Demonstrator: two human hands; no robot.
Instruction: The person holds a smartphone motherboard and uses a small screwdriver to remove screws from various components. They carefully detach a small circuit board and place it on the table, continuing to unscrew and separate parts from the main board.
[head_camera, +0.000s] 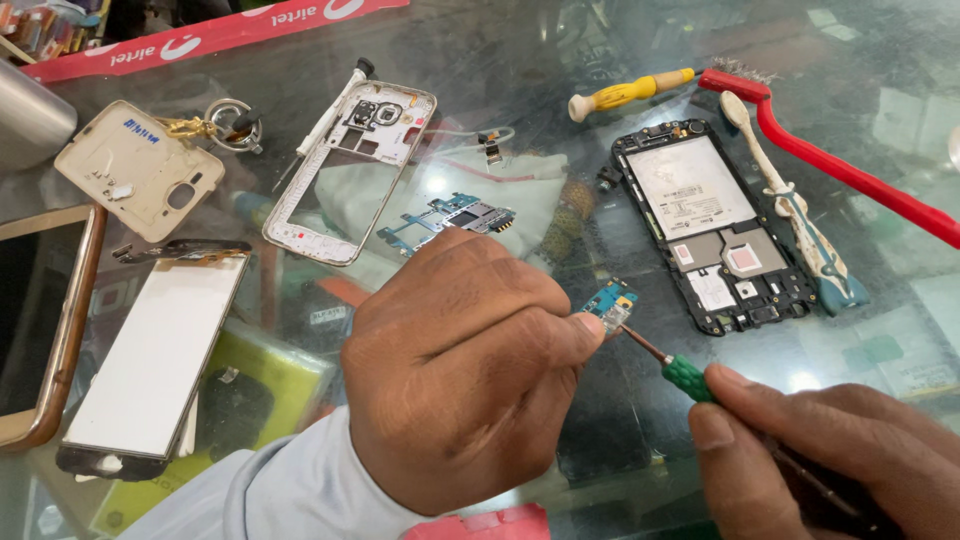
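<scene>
Where the glass counter (560, 60) takes up the whole view, phone parts lie scattered across it. Largest is the white screen panel (155, 360), near left, face down beside a gold-rimmed phone (50, 330) at the left edge. Far right, an opened phone body (705, 225) lies with its innards showing; just right of it a worn toothbrush (790, 205), and beyond that a red-handled wire brush (840, 165). A yellow-handled screwdriver (630, 93) rests at the far edge. Far left of centre, a white middle frame (350, 180) lies tilted, with a cream back cover (135, 170) to its left. A blue main board (450, 215) lies between frame and hand.

Left hand (460, 370), centre near: fingers curled tight, thumb and fingertip pinching a small blue circuit board (612, 302), held just above the glass, left of the opened phone body.

Right hand (830, 450), near right corner: closed around a green-handled screwdriver (685, 378), its metal tip touching the small board's lower edge.
</scene>
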